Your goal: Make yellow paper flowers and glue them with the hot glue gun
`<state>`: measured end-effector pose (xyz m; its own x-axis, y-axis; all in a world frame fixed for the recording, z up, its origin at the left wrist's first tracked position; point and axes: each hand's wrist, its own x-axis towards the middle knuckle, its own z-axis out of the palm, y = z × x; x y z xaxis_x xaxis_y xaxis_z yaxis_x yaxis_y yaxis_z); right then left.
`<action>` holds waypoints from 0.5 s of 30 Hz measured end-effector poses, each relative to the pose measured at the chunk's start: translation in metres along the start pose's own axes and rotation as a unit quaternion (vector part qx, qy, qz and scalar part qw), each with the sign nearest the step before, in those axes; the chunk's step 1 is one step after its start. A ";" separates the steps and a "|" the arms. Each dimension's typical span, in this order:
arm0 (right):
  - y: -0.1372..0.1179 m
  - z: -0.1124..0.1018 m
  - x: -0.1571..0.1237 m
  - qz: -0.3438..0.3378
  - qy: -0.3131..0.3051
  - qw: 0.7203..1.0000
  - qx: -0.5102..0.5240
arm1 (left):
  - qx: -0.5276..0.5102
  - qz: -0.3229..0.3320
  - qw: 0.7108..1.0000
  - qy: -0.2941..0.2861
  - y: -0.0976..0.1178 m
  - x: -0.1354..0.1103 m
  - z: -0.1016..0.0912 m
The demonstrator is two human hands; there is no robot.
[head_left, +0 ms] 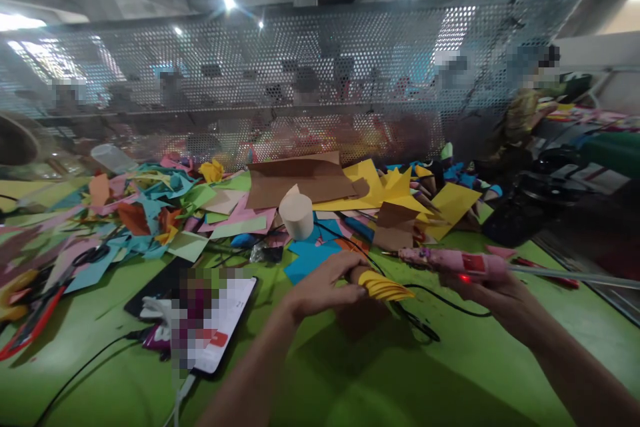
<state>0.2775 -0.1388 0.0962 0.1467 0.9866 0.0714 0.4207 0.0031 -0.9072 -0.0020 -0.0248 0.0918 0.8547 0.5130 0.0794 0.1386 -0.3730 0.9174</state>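
Two hands are held over the near part of a green table [425,387]: a layered yellow paper piece [384,286] is pinched between the thumb and curled fingers of the left hand [333,288], near the middle of the scene, and a pink glue gun [453,262] is gripped from below by the right hand [477,292], its nozzle pointed left, its fingers partly hidden. Farther off, a white roll [298,217] is backed by brown paper [295,181], while red-handled scissors [36,327] are seen at left.
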 end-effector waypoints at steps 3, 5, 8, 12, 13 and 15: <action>0.018 0.009 -0.002 0.085 0.028 0.996 0.010 | 0.006 -0.009 1.000 0.001 -0.002 -0.001 0.000; 0.030 0.013 -0.004 0.111 0.012 0.994 -0.006 | 0.010 -0.006 1.000 0.002 -0.004 -0.001 0.001; 0.044 0.015 -0.006 0.118 0.002 0.992 -0.043 | 0.021 -0.001 1.000 0.012 -0.007 -0.002 0.002; 0.049 0.007 -0.011 0.057 0.002 0.976 -0.211 | 0.035 0.005 0.999 0.023 -0.006 -0.002 0.004; 0.048 0.003 -0.014 0.023 0.009 0.964 -0.264 | 0.037 0.010 0.999 0.026 -0.005 -0.002 0.004; 0.047 -0.006 -0.021 -0.044 0.039 0.944 -0.325 | 0.039 0.021 0.999 0.032 -0.005 -0.002 0.004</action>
<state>0.2995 -0.1604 0.0546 0.1408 0.9722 0.1871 0.8912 -0.0422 -0.4516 -0.0024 -0.0270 0.0858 0.8276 0.5426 0.1435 0.1439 -0.4523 0.8802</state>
